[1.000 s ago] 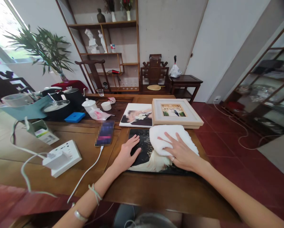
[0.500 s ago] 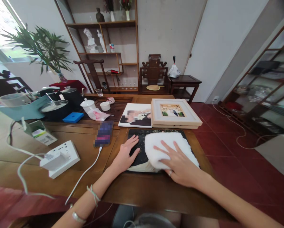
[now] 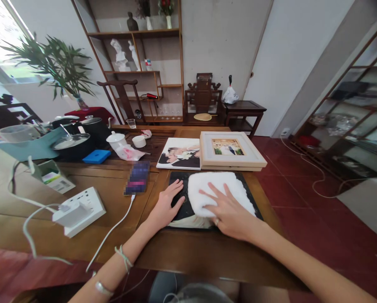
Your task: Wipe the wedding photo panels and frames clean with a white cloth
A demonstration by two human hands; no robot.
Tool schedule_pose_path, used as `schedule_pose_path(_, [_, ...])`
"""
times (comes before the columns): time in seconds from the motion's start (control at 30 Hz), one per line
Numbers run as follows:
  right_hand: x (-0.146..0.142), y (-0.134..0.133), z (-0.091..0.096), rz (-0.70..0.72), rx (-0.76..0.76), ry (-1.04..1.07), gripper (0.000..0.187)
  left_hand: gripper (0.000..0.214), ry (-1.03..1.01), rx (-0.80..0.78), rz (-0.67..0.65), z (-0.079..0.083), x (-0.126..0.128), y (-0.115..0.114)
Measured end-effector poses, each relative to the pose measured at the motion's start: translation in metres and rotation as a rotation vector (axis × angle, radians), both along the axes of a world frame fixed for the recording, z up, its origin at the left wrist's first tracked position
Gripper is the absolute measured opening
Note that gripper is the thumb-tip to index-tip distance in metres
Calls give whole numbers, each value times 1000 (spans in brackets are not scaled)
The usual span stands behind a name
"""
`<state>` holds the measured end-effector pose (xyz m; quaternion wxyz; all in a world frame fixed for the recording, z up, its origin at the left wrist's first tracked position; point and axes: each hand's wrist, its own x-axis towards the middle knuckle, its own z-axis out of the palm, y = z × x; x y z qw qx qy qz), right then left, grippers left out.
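Note:
A dark flat picture panel (image 3: 191,221), with a pale area along its lower edge, lies near the table's front edge. Over much of it is a folded fluffy white towel (image 3: 242,190). My right hand (image 3: 228,209) rests on the towel with its fingers spread, pressing rather than gripping; a ring shows on one finger. On the panel's left side my left hand (image 3: 169,204) lies flat, fingers apart, holding nothing. Just behind the panel are a photo print (image 3: 179,153) of people in formal dress and a pale wooden picture frame (image 3: 232,147) with a small photo inside.
To the left on the wooden table (image 3: 119,235) are a phone (image 3: 137,177) on a white cable, a power strip (image 3: 81,210), an opened small box (image 3: 51,174), a blue box (image 3: 96,156), a lidded pan (image 3: 71,145) and white cups. The table's right edge drops to a red floor.
My right hand has slid the white towel a little to the left across the panel. My left hand stays in place.

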<state>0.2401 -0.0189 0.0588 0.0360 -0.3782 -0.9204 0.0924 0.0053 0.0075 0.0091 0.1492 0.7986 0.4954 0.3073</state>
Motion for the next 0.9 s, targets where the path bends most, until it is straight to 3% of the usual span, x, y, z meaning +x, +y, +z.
schedule_pose_path(0.13, [6,-47,0,79,-87,7,37,37,-1,8,-6,2,0,0])
schedule_pose_path(0.23, [9,-59,0,103,-115,6,35,37,-2,1,-9,3,0,-1])
schedule_pose_path(0.43, [0,-16,2,27,-68,20,49,38,-24,1,5,0,-2,-1])
schedule_pose_path(0.57, [-17,24,2,-56,2,0,51,39,-45,-17,10,-3,-2,1])
schedule_pose_path(0.67, [-26,38,0,-101,43,2,50,39,-50,-27,14,-5,-2,1])
schedule_pose_path(0.77, [-27,29,-5,-89,48,9,48,39,-56,-23,21,-5,-1,1])
schedule_pose_path(0.9, [-19,-15,-10,1,25,38,43,38,-57,-14,14,-5,-1,2])
